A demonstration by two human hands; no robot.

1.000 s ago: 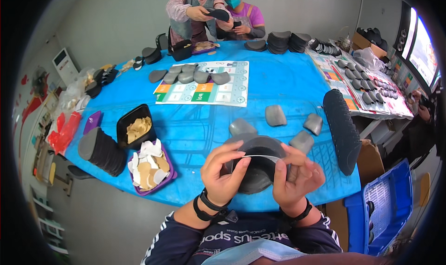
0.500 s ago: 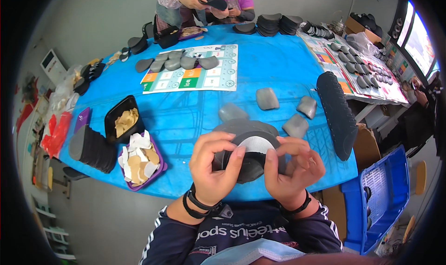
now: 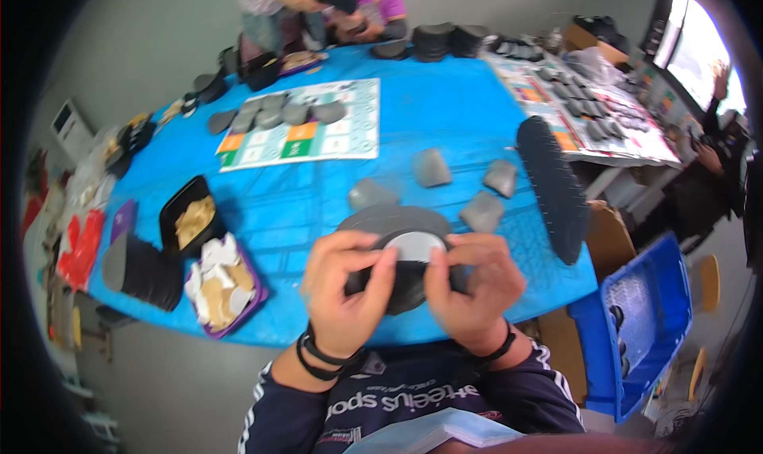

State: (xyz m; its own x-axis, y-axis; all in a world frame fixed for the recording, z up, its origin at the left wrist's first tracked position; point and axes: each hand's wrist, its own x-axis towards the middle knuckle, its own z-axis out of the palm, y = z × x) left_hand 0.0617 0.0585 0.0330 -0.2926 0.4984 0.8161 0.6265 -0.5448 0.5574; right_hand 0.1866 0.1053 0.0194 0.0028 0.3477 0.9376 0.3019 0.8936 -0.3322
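Note:
My left hand (image 3: 343,295) and my right hand (image 3: 474,287) pinch a dark grey curved piece (image 3: 407,283) between thumbs and fingers, one hand at each side. A pale, smooth patch (image 3: 416,247) lies along its upper inside, between my thumbs. Just behind it is a wider dark grey rounded form (image 3: 397,218); whether the two are joined I cannot tell. Beyond my hands several loose glossy grey curved pieces (image 3: 431,168) lie on the blue-covered table (image 3: 294,215).
At left stand a black tub of tan scraps (image 3: 193,219), a purple-rimmed basket of scraps (image 3: 226,295) and a dark stack (image 3: 147,273). A long dark stack (image 3: 551,188) lies right, above a blue crate (image 3: 648,319). Two people work at the far edge; another person (image 3: 711,156) is far right.
The whole view has shifted, so the table appears further left. My hands keep their pinch on the dark piece. At far right, a person's raised hand now shows by the window.

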